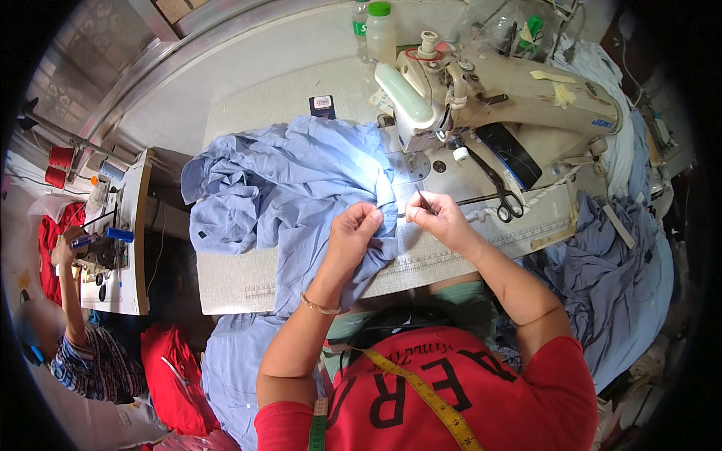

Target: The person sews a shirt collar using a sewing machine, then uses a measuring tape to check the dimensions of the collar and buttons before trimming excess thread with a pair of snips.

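Observation:
A light blue garment, perhaps a shirt, lies rumpled on the sewing table, part of it hanging over the front edge. My left hand is closed, pinching the garment's edge between thumb and fingers. Just to its right, my right hand is closed round a small dark, thin tool whose exact kind I cannot make out. Both hands are in front of the sewing machine, and its lamp lights the cloth near the needle plate.
Black-handled scissors and a black phone lie right of the needle. Two bottles stand behind the machine. More blue cloth is heaped at the right. On the left, a co-worker's hand is at another table.

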`<state>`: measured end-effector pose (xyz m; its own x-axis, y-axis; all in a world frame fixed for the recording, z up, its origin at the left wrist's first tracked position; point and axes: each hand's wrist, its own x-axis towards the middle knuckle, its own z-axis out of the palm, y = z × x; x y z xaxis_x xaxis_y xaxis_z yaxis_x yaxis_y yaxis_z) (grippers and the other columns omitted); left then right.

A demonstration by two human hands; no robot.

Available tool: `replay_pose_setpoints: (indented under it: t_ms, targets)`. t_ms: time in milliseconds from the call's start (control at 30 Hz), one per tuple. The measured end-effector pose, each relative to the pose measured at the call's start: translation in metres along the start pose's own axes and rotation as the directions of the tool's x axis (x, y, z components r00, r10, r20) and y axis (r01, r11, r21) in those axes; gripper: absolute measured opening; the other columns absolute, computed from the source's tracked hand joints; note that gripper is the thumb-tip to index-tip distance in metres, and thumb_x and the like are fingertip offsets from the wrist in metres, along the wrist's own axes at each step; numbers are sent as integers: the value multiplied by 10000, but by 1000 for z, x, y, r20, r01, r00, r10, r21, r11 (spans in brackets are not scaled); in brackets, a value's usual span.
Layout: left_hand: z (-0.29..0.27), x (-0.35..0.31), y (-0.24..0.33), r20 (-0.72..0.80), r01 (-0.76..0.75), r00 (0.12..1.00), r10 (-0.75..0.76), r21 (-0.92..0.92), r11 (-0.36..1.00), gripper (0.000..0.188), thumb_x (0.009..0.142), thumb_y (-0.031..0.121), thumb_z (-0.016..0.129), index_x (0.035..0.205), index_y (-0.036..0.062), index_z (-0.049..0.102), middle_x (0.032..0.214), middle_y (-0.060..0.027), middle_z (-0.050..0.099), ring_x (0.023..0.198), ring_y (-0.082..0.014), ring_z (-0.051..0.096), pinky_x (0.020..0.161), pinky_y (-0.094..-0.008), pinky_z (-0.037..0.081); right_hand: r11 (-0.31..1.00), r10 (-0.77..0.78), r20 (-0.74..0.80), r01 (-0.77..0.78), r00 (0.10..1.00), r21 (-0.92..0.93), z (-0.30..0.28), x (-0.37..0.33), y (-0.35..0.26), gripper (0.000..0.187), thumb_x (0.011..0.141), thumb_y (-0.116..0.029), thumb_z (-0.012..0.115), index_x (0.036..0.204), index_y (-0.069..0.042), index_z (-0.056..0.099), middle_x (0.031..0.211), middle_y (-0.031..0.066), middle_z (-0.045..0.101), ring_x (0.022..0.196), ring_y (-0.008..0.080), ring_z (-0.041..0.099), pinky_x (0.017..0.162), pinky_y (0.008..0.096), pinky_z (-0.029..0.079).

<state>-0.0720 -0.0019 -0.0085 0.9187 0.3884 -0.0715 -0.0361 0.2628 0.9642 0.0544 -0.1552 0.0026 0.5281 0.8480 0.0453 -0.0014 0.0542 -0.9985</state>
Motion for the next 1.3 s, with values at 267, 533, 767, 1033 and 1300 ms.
replay_pose_setpoints:
  t_ms: [267,533,767,1033,1300]
  targets:
    - [4,-2,2,-4,-33,999,33,-25,999,96,925,104,600,949,23,644,803,76,581,721,-7,484,646,-168,394,792,-130,-32,84,991,-605,15,-14,-22,331,802,-347,709,930,-50,634,672,94,585,603,220,556,565,325,431]
    - [0,-3,1,52,-18,998,21,-43,999,109,934,123,592,950,28,643,811,81,578,721,-2,476,640,-170,390,680,-174,2,121,985,-723,15,-11,-26,340,791,-357,700,948,-57,673,652,167,613,586,348,603,550,406,458]
    - [3,-5,3,28,-29,999,29,-9,1000,105,933,115,590,947,25,643,813,74,587,733,-3,487,651,-169,397,775,-96,-32,54,995,-630,13,-11,-18,324,800,-362,688,926,-63,672,625,163,599,567,351,587,531,405,439]
    - [1,-3,1,25,-44,999,44,7,999,104,927,115,598,937,23,644,808,77,581,726,-3,480,644,-169,391,561,-280,17,178,960,-808,14,-10,-14,242,795,-341,684,802,-101,652,636,134,589,599,333,558,583,410,437]
    - [0,-2,-1,13,-30,999,30,-33,999,113,930,127,599,958,25,641,817,80,581,726,-1,479,642,-168,389,748,-253,-35,172,967,-640,2,-10,-16,340,766,-359,729,930,-70,658,642,114,589,592,279,570,569,374,436]
